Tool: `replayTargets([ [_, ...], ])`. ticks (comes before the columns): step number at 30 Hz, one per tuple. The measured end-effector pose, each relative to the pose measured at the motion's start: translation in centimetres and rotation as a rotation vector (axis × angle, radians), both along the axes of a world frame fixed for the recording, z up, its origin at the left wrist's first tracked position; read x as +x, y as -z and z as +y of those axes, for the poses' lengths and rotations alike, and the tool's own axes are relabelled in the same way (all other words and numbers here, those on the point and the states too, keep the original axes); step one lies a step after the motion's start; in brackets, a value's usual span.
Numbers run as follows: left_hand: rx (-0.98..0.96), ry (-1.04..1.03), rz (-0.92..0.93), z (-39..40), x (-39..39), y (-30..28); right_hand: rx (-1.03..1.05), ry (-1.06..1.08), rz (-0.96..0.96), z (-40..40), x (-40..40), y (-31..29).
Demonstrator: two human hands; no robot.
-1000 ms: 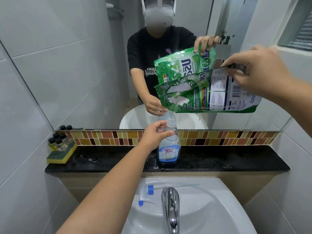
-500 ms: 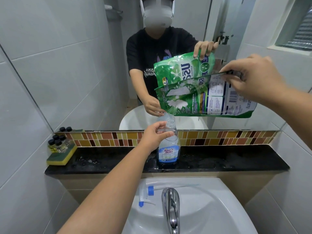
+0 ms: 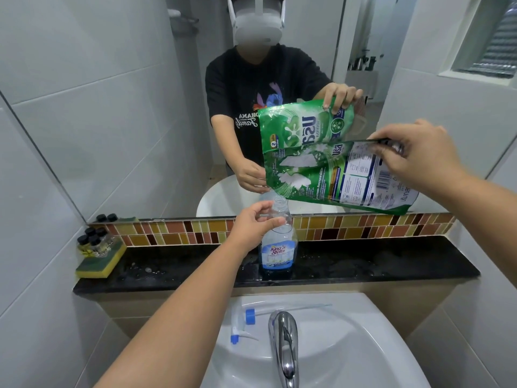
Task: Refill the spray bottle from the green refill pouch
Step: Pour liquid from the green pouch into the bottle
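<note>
Nearest to the camera is the white ceramic washbasin, with the chrome tap at the middle of its back rim. On that rim, just left of the tap, lies the white trigger sprayer head with blue collar and blue nozzle tip, and its thin clear tube runs to the right behind the tap.

Behind the basin is the black stone ledge. The clear plastic spray bottle with a blue label stands upright near the middle of this ledge, and its mouth is uncovered. A little blue liquid shows at its bottom. The left hand holds the bottle at the neck, thumb and fingers curled around it, so the body of the bottle is below the hand and the mouth is just above the fingers.

At the left end of the ledge is a yellow and green sponge, with a group of small glass vials with black caps on top of it.

Above the bottle, the right hand pinches the upper edge of the green plastic refill pouch. The pouch hangs tilted to the left of this hand, and its lower left corner sits at the mouth of the bottle.

Farthest is the wall mirror, above a strip of brown and yellow mosaic tiles.
</note>
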State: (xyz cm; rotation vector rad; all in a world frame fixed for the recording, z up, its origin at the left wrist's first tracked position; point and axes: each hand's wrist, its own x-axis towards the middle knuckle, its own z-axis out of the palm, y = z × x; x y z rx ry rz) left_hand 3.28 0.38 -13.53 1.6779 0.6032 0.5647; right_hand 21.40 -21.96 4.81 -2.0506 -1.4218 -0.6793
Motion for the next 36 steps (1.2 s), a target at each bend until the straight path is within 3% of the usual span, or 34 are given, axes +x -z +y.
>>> replayTargets([
  [10,0.014,0.008,0.005,-0.1,-0.2,-0.1,0.121,0.022,0.237,-0.4,-0.4,3.8],
  [19,0.003,0.005,0.013,-0.1,-0.1,-0.1,0.249,0.077,0.33,-0.8,0.8,7.6],
  [36,-0.045,-0.008,0.022,-0.7,-0.2,-0.5,0.521,-0.024,1.048,-0.6,0.3,18.1],
])
